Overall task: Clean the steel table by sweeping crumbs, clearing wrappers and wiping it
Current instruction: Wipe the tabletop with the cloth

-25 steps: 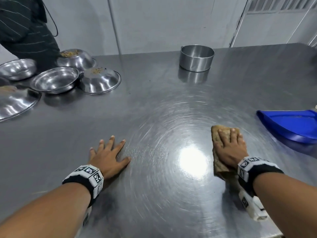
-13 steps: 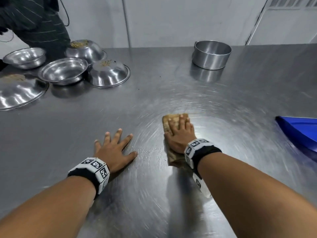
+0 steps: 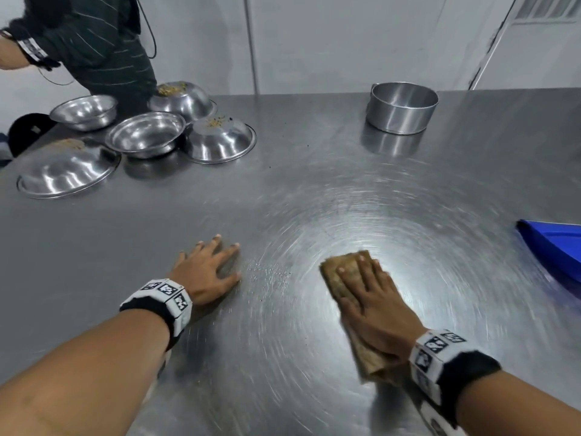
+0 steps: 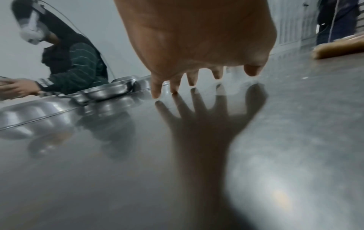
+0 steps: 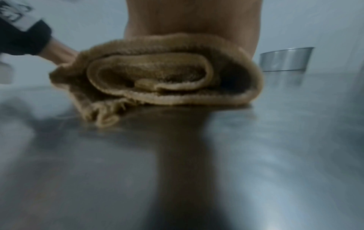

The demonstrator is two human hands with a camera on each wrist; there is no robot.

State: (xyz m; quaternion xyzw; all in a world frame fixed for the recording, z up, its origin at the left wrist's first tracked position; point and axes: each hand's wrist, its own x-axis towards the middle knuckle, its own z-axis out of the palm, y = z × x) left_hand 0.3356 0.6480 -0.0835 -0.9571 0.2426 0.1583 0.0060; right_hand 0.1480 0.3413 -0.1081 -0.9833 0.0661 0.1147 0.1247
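Observation:
A folded brown cloth [image 3: 338, 273] lies on the steel table [image 3: 283, 196] near its front middle. My right hand [image 3: 366, 291] presses flat on the cloth with straight fingers. The right wrist view shows the cloth [image 5: 157, 77] folded in layers under my palm. To the left, my left hand [image 3: 210, 265] lies flat on the bare steel with its fingers spread, holding nothing; the left wrist view shows the fingertips [image 4: 155, 93] on the surface. A patch of fine crumbs [image 3: 267, 273] lies between the two hands.
Several steel bowls [image 3: 146, 133], some upside down with crumbs on them, crowd the back left. A round steel pot [image 3: 402, 107] stands at the back. A blue dustpan [image 3: 556, 250] lies at the right edge. Another person [image 3: 94, 42] works at the far left corner.
My right hand slid the cloth left toward the left hand, then back right and nearer to me. The left hand stayed flat in place.

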